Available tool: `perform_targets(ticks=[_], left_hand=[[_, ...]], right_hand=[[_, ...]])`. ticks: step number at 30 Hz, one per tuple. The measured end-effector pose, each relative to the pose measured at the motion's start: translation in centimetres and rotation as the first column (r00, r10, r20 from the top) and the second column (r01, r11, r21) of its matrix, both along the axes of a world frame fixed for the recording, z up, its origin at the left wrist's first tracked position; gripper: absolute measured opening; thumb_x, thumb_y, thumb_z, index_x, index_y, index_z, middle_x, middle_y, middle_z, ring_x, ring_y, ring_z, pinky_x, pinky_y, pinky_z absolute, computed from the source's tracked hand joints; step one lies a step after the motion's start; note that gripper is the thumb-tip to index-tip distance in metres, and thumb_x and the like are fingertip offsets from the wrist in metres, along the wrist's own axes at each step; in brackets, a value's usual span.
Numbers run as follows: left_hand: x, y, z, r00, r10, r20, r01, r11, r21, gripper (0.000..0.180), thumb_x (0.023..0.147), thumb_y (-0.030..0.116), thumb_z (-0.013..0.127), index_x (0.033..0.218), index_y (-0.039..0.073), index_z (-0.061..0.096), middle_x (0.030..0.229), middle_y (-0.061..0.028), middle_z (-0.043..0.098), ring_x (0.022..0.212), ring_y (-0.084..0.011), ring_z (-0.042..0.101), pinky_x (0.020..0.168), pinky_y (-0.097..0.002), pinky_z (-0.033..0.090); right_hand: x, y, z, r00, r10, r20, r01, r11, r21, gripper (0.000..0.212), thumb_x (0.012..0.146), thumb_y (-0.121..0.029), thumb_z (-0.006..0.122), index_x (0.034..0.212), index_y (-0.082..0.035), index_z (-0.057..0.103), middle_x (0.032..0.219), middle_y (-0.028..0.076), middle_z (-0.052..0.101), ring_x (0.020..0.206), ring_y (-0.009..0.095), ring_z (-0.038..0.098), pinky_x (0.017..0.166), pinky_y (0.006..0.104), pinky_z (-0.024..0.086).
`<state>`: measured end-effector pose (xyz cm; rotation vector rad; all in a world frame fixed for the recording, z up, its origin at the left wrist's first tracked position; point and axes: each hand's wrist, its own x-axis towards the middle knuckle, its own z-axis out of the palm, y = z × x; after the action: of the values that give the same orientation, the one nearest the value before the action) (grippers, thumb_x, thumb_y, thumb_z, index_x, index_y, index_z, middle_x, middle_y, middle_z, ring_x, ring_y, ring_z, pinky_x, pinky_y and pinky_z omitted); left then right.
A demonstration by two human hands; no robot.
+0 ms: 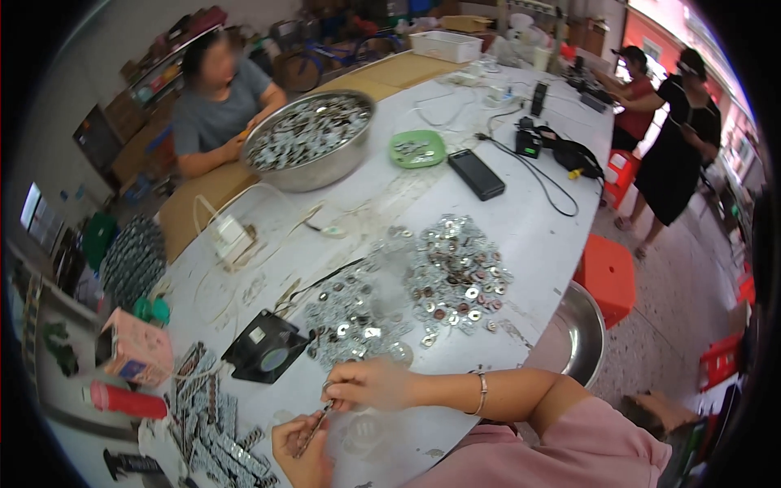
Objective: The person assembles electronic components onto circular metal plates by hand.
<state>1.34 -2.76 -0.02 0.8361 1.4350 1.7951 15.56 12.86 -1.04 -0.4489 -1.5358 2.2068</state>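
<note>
Close to the near edge of the table, my left hand (pixel 303 447) is closed around the lower part of a thin metallic strip (pixel 314 429). My right hand (pixel 356 384) pinches the upper end of that strip, which slants between the two hands. Its exact kind is too small to make out. Beyond my right hand lies a heap of small silver metal pieces (pixel 350 313), many with round centres. A larger heap of such pieces (pixel 460 268) spreads just to its right. By my right wrist a clear round plastic piece (pixel 364 431) rests on the table.
Left of my hands are rows of stacked metal pieces (pixel 215 431), a black fan (pixel 267 346), a red bottle (pixel 126 400) and a pink box (pixel 137 348). Farther off stand a filled steel basin (pixel 325 167), a green tray (pixel 417 149) and a black power bank (pixel 477 174). A person sits across.
</note>
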Motion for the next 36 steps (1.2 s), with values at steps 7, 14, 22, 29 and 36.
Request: perform_targets(ticks=[7, 14, 22, 29, 36], left_hand=[[-1.5, -0.9, 0.3, 0.965, -0.203, -0.165, 0.134, 0.924, -0.357, 0.032, 0.09, 0.002, 0.062, 0.121, -0.003, 0.054, 0.115, -0.0155, 0.063, 0.104, -0.0219, 0.062, 0.091, -0.0338, 0.05], [-0.8, 0.7, 1.8, 0.86, -0.321, -0.396, 0.123, 0.885, -0.45, 0.03, 0.094, 0.009, 0.059, 0.122, -0.001, 0.058, 0.107, -0.0112, 0.066, 0.091, -0.0167, 0.062, 0.081, -0.0273, 0.049], [-1.2, 2.2, 2.1, 0.865, -0.363, -0.346, 0.171, 0.862, -0.478, 0.019, 0.084, -0.001, 0.064, 0.104, 0.0, 0.065, 0.087, -0.0093, 0.068, 0.076, -0.0152, 0.067, 0.072, -0.026, 0.053], [-2.6, 0.4, 0.6, 0.846, -0.288, -0.45, 0.164, 0.941, -0.295, 0.017, 0.089, 0.008, 0.065, 0.103, -0.001, 0.07, 0.082, -0.0056, 0.071, 0.07, -0.01, 0.065, 0.063, -0.0223, 0.051], [-3.6, -0.4, -0.9, 0.832, -0.436, -0.343, 0.312, 0.879, -0.361, 0.016, 0.087, 0.007, 0.069, 0.101, -0.001, 0.069, 0.082, -0.0084, 0.072, 0.071, -0.0107, 0.068, 0.062, -0.0222, 0.053]], right_hand=[[1.2, 0.0, 0.8, 0.995, -0.067, 0.076, 0.011, 0.817, 0.577, 0.021, 0.098, -0.021, 0.054, 0.103, -0.001, 0.059, 0.091, 0.009, 0.063, 0.082, 0.021, 0.064, 0.071, 0.0309, 0.05], [0.8, -0.4, 0.8, 0.987, -0.058, -0.152, 0.137, 0.803, 0.58, 0.02, 0.096, -0.02, 0.055, 0.098, 0.0, 0.058, 0.089, 0.012, 0.059, 0.08, 0.028, 0.061, 0.07, 0.0367, 0.047], [1.8, 0.9, 0.9, 0.992, -0.114, -0.057, 0.113, 0.577, 0.809, 0.018, 0.093, -0.02, 0.057, 0.098, -0.004, 0.063, 0.092, 0.012, 0.061, 0.086, 0.031, 0.061, 0.073, 0.0378, 0.05], [1.1, 0.5, 2.6, 0.984, 0.001, 0.178, -0.141, 0.614, 0.777, 0.015, 0.09, -0.017, 0.062, 0.1, -0.007, 0.067, 0.086, 0.009, 0.065, 0.075, 0.027, 0.063, 0.067, 0.034, 0.051], [1.4, 1.2, 2.1, 0.937, 0.164, 0.307, -0.341, 0.616, 0.711, 0.023, 0.093, -0.028, 0.058, 0.099, -0.007, 0.068, 0.087, 0.014, 0.066, 0.084, 0.033, 0.062, 0.075, 0.0389, 0.049]])
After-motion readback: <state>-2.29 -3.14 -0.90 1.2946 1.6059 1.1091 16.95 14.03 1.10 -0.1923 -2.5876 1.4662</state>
